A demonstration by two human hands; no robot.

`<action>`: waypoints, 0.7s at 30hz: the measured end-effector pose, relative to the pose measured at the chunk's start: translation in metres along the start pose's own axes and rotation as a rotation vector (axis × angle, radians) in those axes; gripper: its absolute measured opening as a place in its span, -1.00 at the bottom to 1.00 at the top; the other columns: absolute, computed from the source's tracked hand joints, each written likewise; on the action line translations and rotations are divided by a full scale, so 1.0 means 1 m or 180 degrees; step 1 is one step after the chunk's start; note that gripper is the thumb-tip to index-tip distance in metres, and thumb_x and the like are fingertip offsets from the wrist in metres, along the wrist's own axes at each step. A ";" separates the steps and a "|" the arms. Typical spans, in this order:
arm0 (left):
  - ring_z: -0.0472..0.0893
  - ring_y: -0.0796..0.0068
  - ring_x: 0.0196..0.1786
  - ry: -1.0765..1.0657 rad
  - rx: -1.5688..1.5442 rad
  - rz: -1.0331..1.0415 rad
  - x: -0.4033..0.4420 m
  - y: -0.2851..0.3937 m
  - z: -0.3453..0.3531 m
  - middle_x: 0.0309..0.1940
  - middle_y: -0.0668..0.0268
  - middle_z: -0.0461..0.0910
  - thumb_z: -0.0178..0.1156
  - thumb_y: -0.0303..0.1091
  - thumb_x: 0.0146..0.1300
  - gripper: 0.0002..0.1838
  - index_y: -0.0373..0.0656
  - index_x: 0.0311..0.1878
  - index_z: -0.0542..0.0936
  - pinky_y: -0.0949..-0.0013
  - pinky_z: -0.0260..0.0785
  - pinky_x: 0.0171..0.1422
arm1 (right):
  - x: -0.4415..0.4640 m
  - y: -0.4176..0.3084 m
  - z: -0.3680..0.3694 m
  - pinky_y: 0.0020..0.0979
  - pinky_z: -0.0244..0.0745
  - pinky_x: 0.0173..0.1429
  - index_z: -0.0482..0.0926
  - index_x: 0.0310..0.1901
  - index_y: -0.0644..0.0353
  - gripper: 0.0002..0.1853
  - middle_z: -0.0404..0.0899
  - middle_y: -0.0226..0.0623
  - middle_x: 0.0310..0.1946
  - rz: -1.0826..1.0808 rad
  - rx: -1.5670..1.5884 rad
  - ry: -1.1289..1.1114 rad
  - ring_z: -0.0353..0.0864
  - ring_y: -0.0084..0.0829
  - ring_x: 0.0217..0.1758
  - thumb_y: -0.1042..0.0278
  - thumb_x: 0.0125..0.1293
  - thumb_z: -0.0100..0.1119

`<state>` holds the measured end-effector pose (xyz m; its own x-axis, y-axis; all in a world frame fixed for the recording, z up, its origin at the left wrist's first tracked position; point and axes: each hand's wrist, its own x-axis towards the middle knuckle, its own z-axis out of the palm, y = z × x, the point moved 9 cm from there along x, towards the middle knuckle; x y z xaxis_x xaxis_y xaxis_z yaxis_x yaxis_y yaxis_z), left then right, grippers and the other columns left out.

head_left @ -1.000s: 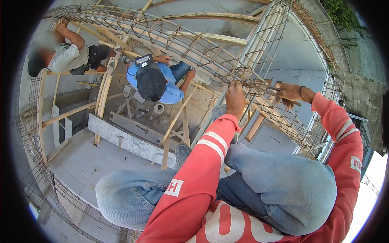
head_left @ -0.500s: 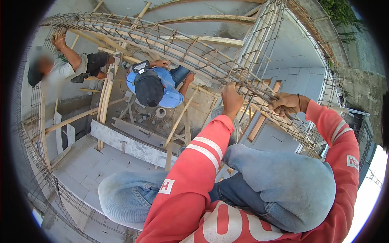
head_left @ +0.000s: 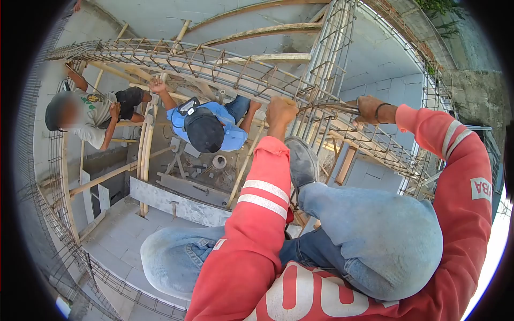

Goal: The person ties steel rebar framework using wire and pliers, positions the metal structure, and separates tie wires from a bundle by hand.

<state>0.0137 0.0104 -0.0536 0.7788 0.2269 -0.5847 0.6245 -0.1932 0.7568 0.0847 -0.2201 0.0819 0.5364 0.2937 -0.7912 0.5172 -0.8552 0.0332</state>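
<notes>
My left hand (head_left: 281, 111) is closed at the long rebar cage (head_left: 235, 68), close to where it meets a second cage (head_left: 327, 61). What lies inside its fingers is hidden, though it appears to grip a bar. In my right hand (head_left: 369, 109) are the handles of metal pincers (head_left: 337, 107), whose head points left into the bars at the junction. The pincers' jaws are hard to make out among the steel. My shoe (head_left: 303, 162) rests just below the left hand, beside the bars.
Below, a person in a blue shirt (head_left: 227, 127) bends under the cage. Another person in a grey shirt (head_left: 91, 128) stands at the far left, reaching up to it. Wooden poles (head_left: 144, 155), a plank (head_left: 176, 202) and a bucket (head_left: 219, 161) are underneath. Block walls surround the space.
My right hand and the pincers have moved up, and the pincers now lie more level. My left hand has shifted up and left. The blue-shirted person has raised an arm.
</notes>
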 end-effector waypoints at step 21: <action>0.74 0.36 -0.27 -0.0570 -0.1434 -0.0215 -0.008 -0.042 0.046 -0.27 0.10 0.73 0.20 -0.65 0.10 -0.78 -0.38 -0.18 0.73 0.48 0.63 -0.23 | -0.016 -0.036 -0.042 -0.15 0.54 -0.11 0.58 -0.19 0.33 -0.72 0.61 -0.08 -0.32 -0.0569 -0.2579 0.1239 0.66 -0.15 -0.17 0.24 0.34 0.06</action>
<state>-0.0157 -0.0275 -0.0945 0.7601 0.0494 -0.6479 0.6171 0.2575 0.7436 0.0857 -0.1761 0.1189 0.5143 0.6416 -0.5691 0.8449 -0.2653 0.4645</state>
